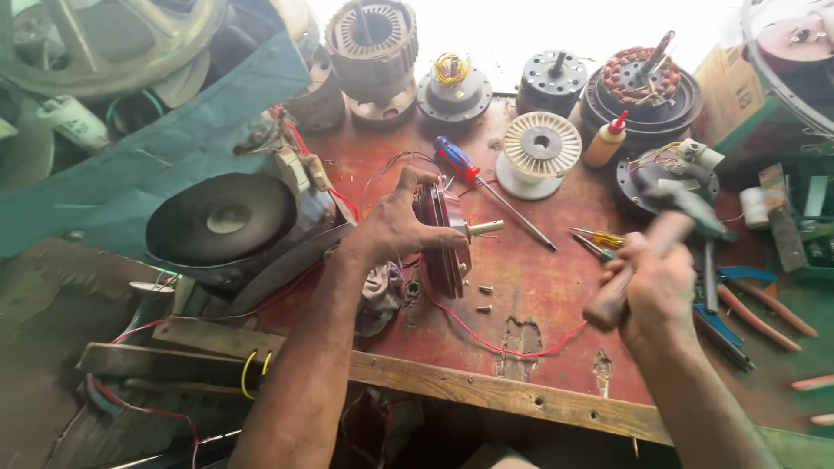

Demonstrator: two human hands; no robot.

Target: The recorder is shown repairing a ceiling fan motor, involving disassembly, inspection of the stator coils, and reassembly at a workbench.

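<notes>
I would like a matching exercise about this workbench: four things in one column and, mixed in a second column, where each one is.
Things:
1. motor
2. hammer
3. blue-handled screwdriver
4. glue bottle

Places:
A. standing beside the white spool
B. gripped in the right hand
C. held on edge by the left hand
D. lying on the bench behind the left hand

Pairs: 1-C, 2-B, 3-D, 4-A

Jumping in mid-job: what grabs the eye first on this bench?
At centre, the left hand grips a dark red motor body stood on edge, shaft pointing right. The right hand holds a wooden-handled hammer, blurred, beside it. Behind, a white spool and a blue-handled screwdriver lie on the red benchtop.
</notes>
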